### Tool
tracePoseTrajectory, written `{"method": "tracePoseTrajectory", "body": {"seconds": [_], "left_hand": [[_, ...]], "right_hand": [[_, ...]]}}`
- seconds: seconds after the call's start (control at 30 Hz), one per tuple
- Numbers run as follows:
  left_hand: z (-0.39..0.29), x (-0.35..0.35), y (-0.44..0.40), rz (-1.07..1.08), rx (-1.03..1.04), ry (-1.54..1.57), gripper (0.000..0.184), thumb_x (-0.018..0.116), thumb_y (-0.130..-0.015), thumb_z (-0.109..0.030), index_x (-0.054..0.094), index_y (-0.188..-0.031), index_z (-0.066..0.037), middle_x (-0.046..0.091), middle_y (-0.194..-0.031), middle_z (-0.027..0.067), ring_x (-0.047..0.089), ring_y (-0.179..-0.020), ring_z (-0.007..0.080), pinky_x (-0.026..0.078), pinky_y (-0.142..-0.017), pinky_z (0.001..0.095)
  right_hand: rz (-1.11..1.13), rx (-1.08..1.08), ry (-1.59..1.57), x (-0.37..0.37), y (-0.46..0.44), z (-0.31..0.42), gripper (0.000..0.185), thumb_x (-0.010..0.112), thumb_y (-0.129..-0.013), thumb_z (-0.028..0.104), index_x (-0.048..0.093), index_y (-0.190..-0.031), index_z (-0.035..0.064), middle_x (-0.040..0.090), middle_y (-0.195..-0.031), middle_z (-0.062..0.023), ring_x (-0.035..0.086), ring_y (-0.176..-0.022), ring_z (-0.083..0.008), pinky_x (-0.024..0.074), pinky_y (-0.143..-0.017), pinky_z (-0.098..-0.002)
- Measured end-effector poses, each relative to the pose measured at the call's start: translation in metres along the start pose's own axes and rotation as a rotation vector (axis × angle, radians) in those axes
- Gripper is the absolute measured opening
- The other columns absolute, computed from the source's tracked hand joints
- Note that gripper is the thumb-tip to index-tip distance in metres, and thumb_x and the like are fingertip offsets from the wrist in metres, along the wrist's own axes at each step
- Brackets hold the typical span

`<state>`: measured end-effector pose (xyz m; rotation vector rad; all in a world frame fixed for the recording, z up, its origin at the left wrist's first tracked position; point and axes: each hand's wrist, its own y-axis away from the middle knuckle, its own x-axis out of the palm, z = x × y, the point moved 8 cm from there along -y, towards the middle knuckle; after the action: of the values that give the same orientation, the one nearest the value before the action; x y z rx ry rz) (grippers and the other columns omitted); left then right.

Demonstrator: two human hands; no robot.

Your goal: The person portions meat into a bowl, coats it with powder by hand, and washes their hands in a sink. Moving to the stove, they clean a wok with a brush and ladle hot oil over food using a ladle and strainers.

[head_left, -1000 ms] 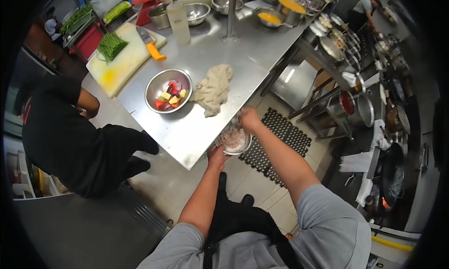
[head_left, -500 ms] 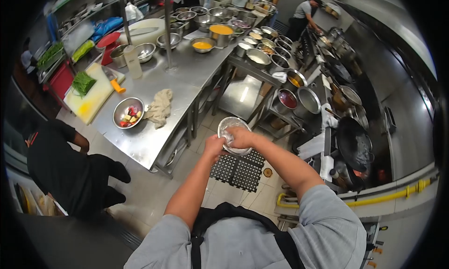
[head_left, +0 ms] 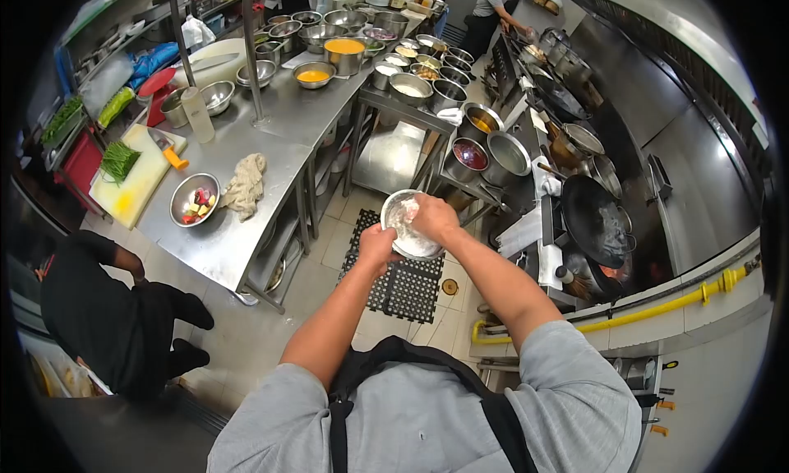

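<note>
- what's on the steel surface?
- at the near end, a metal bowl of cut vegetables, a crumpled cloth just beside it.
- and left of those?
- a white cutting board by the edge, with a squeeze bottle standing farther back.
- beyond that?
- a shallow bowl and a pot, both holding something orange.
- the floor?
- tiled, with a black perforated mat lying flat.

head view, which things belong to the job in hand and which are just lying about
Seem part of the job:
- bowl, held by the left grip
- whitish food inside it, with the right grip dipped in

Seem just lying about:
- cloth
- orange-handled knife
- greens on the board
- squeeze bottle
</note>
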<state>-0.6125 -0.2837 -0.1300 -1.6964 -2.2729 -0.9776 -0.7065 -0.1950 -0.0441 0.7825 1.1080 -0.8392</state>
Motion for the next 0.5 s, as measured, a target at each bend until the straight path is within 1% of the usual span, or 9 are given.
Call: {"method": "tracePoseTrajectory", "body": {"seconds": [0.07, 0.17, 0.23, 0.27, 0.3, 0.37, 0.4, 0.43, 0.5], "left_hand": [[0.003, -0.005, -0.003, 0.000, -0.001, -0.011, 0.024, 0.050, -0.077, -0.005, 0.056, -0.099, -0.001, 0.061, -0.093, 0.0100, 0.063, -0.077, 0.0225, 0.057, -0.065, 0.0437], [0.001, -0.008, -0.007, 0.027, -0.021, -0.025, 0.026, 0.051, -0.076, -0.004, 0.056, -0.101, 0.001, 0.061, -0.094, 0.0107, 0.064, -0.078, 0.0239, 0.058, -0.065, 0.0446], [-0.005, -0.010, -0.007, 0.057, -0.028, -0.073, 0.028, 0.051, -0.075, -0.003, 0.057, -0.103, 0.001, 0.061, -0.095, 0.0115, 0.065, -0.079, 0.0247, 0.058, -0.063, 0.0445], [-0.008, -0.013, -0.004, 0.053, -0.049, -0.091, 0.028, 0.051, -0.076, -0.002, 0.057, -0.103, 0.002, 0.062, -0.093, 0.0126, 0.065, -0.078, 0.0251, 0.059, -0.063, 0.0442], [-0.010, -0.015, -0.006, 0.053, -0.047, -0.092, 0.028, 0.051, -0.076, -0.002, 0.057, -0.103, 0.002, 0.062, -0.093, 0.0126, 0.065, -0.078, 0.0251, 0.059, -0.063, 0.0442], [-0.011, -0.009, -0.008, 0.147, -0.050, -0.027, 0.028, 0.050, -0.076, -0.001, 0.058, -0.102, 0.002, 0.063, -0.091, 0.0128, 0.066, -0.076, 0.0253, 0.059, -0.063, 0.0437], [-0.020, 0.002, 0.003, 0.143, -0.067, -0.050, 0.028, 0.050, -0.075, -0.001, 0.058, -0.102, 0.002, 0.064, -0.089, 0.0122, 0.066, -0.074, 0.0250, 0.059, -0.061, 0.0427], [-0.017, 0.008, 0.002, 0.146, -0.049, -0.048, 0.026, 0.050, -0.075, -0.002, 0.058, -0.100, 0.001, 0.064, -0.088, 0.0116, 0.066, -0.073, 0.0243, 0.058, -0.059, 0.0417], [-0.006, 0.014, 0.003, 0.164, -0.036, -0.066, 0.024, 0.050, -0.075, -0.002, 0.057, -0.098, 0.000, 0.063, -0.086, 0.0109, 0.065, -0.071, 0.0236, 0.058, -0.058, 0.0411]], "right_hand": [[0.042, 0.087, 0.003, -0.002, 0.003, -0.013, 0.041, 0.065, -0.073, 0.026, 0.055, -0.104, -0.0001, 0.060, -0.111, -0.0242, 0.059, -0.104, -0.0329, 0.0462, -0.090, -0.0390], [0.022, -0.028, 0.055, -0.001, 0.003, -0.017, 0.056, 0.069, -0.069, 0.022, 0.051, -0.117, 0.0007, 0.060, -0.111, -0.0237, 0.059, -0.103, -0.0331, 0.0467, -0.089, -0.0395], [0.223, -0.371, -0.012, -0.011, 0.017, 0.011, 0.072, 0.073, -0.064, 0.018, 0.044, -0.127, 0.0020, 0.057, -0.116, -0.0230, 0.057, -0.107, -0.0353, 0.0461, -0.091, -0.0389], [0.309, -0.387, 0.061, -0.006, 0.018, 0.010, 0.082, 0.075, -0.061, 0.017, 0.041, -0.133, 0.0048, 0.053, -0.123, -0.0227, 0.050, -0.116, -0.0369, 0.0431, -0.096, -0.0388], [0.307, -0.387, 0.061, -0.004, 0.020, 0.011, 0.082, 0.075, -0.061, 0.017, 0.041, -0.133, 0.0048, 0.053, -0.123, -0.0227, 0.050, -0.116, -0.0369, 0.0431, -0.096, -0.0388], [0.251, -0.571, 0.161, 0.006, 0.038, 0.025, 0.079, 0.075, -0.061, 0.017, 0.042, -0.133, 0.0096, 0.049, -0.126, -0.0234, 0.043, -0.122, -0.0379, 0.0396, -0.100, -0.0397], [0.266, -0.492, 0.224, 0.005, 0.045, 0.036, 0.076, 0.073, -0.064, 0.019, 0.043, -0.133, 0.0141, 0.051, -0.123, -0.0244, 0.042, -0.123, -0.0362, 0.0377, -0.102, -0.0414], [0.097, -0.535, 0.154, 0.009, 0.042, 0.039, 0.061, 0.072, -0.067, 0.020, 0.050, -0.123, 0.0127, 0.051, -0.120, -0.0255, 0.044, -0.120, -0.0373, 0.0388, -0.100, -0.0418], [0.043, -0.423, 0.026, 0.022, 0.033, 0.031, 0.044, 0.070, -0.070, 0.025, 0.057, -0.109, 0.0095, 0.056, -0.113, -0.0248, 0.051, -0.111, -0.0372, 0.0438, -0.092, -0.0424]]}}
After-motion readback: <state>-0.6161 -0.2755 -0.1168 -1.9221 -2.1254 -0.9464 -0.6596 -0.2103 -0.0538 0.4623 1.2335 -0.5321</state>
